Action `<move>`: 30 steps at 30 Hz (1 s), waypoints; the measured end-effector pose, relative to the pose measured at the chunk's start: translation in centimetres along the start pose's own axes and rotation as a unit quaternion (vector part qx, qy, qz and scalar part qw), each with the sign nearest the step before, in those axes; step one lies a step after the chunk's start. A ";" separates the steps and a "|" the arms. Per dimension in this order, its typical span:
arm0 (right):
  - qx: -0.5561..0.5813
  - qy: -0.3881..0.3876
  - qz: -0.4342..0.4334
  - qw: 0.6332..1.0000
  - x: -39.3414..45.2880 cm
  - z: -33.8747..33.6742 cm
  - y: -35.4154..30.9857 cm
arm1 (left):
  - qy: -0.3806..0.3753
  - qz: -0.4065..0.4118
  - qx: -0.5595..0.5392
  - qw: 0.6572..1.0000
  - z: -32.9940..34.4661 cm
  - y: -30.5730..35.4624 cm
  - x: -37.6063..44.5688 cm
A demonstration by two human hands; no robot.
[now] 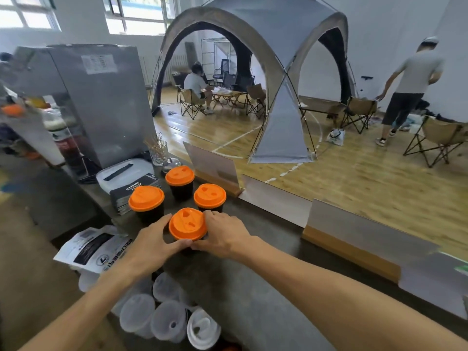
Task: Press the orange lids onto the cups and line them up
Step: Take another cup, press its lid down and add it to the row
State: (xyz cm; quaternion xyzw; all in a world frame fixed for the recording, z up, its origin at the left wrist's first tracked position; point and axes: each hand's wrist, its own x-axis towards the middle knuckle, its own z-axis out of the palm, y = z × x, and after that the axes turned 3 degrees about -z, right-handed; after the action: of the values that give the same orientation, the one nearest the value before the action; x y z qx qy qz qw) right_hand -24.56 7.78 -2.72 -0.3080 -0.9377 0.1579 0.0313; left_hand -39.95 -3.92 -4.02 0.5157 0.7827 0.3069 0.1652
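Cupping orange lid [187, 224], left hand [149, 243], right hand [225, 233] flanking

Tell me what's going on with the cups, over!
Both hands, left and right, grip the nearest cup's orange lid. Three other lidded cups stand behind, bunched, not lined up. Nothing in the way.

at frame centre both hands cup the nearest orange lid [187, 224] on its dark cup: left hand [152, 243] curls round its left edge, right hand [225, 234] its right. three lidded cups [182, 183] stand just above, on the dark counter [253, 287].
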 end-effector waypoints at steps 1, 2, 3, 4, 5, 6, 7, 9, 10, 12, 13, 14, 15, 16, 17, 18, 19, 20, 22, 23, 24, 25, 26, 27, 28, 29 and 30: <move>-0.004 0.005 0.005 1.000 -0.8 -0.4 0.6 | -0.007 0.005 0.001 1.000 0.4 0.5 0.0; -0.007 0.010 0.013 1.000 -1.8 -0.7 1.2 | -0.015 0.006 0.004 1.000 0.8 1.3 -0.1; -0.008 0.013 0.021 1.000 -3.0 -1.2 2.0 | -0.025 0.012 0.007 1.000 1.3 2.1 -0.2; -0.010 0.017 0.029 0.999 -4.4 -1.6 2.8 | -0.038 0.029 0.007 0.999 1.9 3.0 -0.4; -0.013 0.018 0.037 0.999 -6.0 -2.0 3.8 | -0.055 0.056 0.006 0.997 2.6 4.1 -0.7; -0.015 0.019 0.048 0.999 -7.7 -2.5 4.8 | -0.076 0.077 0.006 0.994 3.4 5.4 -1.0; -0.017 0.020 0.063 0.998 -9.6 -2.9 5.8 | -0.097 0.094 0.007 0.991 4.4 6.7 -1.3; -0.022 0.025 0.095 0.995 -13.7 -3.7 8.0 | -0.134 0.117 0.012 0.984 6.9 9.5 -1.7; -0.026 0.031 0.110 0.993 -15.8 -4.0 9.1 | -0.152 0.129 0.014 0.980 8.3 11.0 -1.9; -0.032 0.043 0.145 0.988 -20.2 -4.5 11.2 | -0.188 0.168 0.012 0.968 11.1 14.1 -2.7; -0.033 0.047 0.166 0.984 -22.5 -4.7 12.2 | -0.206 0.190 0.006 0.960 12.6 15.6 -3.2; -0.034 0.051 0.188 0.980 -24.8 -4.8 13.1 | -0.221 0.211 0.004 0.952 14.1 17.1 -3.7; -0.038 0.056 0.209 0.975 -27.0 -4.9 13.9 | -0.233 0.233 0.005 0.944 15.6 18.5 -4.3; -0.045 0.062 0.227 0.971 -29.2 -5.0 14.7 | -0.240 0.255 0.014 0.937 17.0 19.8 -4.9; -0.051 0.065 0.244 0.966 -31.3 -5.1 15.4 | -0.244 0.277 0.030 0.929 18.4 21.2 -5.5; -0.057 0.068 0.259 0.962 -33.4 -5.1 15.9 | -0.247 0.300 0.052 0.920 19.8 22.5 -6.2; -0.064 0.070 0.274 0.957 -35.3 -5.2 16.4 | -0.252 0.322 0.076 0.910 21.1 23.8 -6.8; -0.072 0.073 0.287 0.953 -37.1 -5.2 16.8 | -0.256 0.343 0.095 0.899 22.2 25.0 -7.5; -0.090 0.083 0.303 0.945 -40.3 -5.3 17.3 | -0.267 0.378 0.120 0.878 24.2 27.2 -8.8; -0.095 0.090 0.308 0.942 -41.7 -5.3 17.5 | -0.270 0.395 0.128 0.869 25.0 28.1 -9.4; -0.098 0.097 0.312 0.940 -43.0 -5.3 17.6 | -0.271 0.410 0.135 0.860 25.7 29.0 -10.0; -0.099 0.102 0.317 0.938 -44.2 -5.3 17.7 | -0.272 0.424 0.143 0.852 26.3 29.7 -10.6; -0.102 0.102 0.321 0.936 -45.2 -5.3 17.7 | -0.273 0.435 0.155 0.844 26.8 30.4 -11.1; -0.104 0.099 0.326 0.934 -46.2 -5.3 17.8 | -0.271 0.447 0.169 0.836 27.2 30.9 -11.7; -0.104 0.095 0.333 0.932 -47.0 -5.2 17.8 | -0.266 0.460 0.183 0.827 27.6 31.4 -12.1; -0.101 0.091 0.340 0.930 -47.7 -5.1 17.8 | -0.262 0.469 0.192 0.821 27.8 31.9 -12.5; -0.095 0.086 0.347 0.929 -48.3 -5.1 17.8 | -0.263 0.472 0.198 0.818 28.0 32.3 -12.9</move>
State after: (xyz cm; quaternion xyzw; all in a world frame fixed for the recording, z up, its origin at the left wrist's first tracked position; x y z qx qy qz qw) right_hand 25.37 -5.67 -1.62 -0.6281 -0.7766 0.0415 0.0259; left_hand 4.27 2.10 -4.95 0.9048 0.4136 0.0383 0.0943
